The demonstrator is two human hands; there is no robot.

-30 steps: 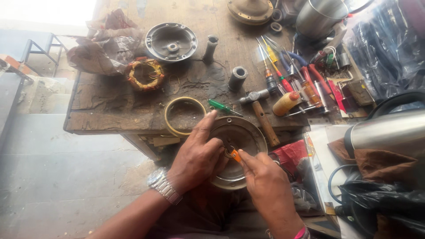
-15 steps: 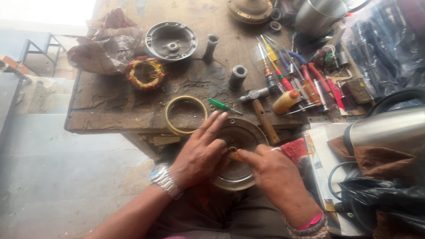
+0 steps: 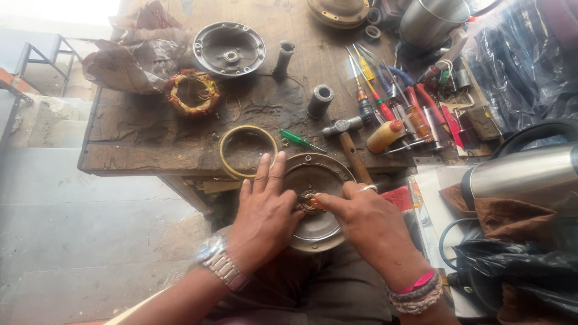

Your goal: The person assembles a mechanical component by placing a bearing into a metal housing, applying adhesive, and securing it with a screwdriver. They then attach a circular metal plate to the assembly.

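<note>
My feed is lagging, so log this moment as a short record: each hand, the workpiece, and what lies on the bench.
left hand: flat on the round metal cover, steadying it
right hand: fingertips at the cover's centre hub, pinching a small orange-handled tool
cover: on the lap, at the wooden bench edge
bench: hammer, green screwdriver, yellow ring, copper winding

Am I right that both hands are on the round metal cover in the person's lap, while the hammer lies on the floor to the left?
Not quite: the hammer lies on the wooden workbench, beside the screwdrivers, as the head view shows. The left hand and right hand are indeed on the round metal cover in the lap.
</note>
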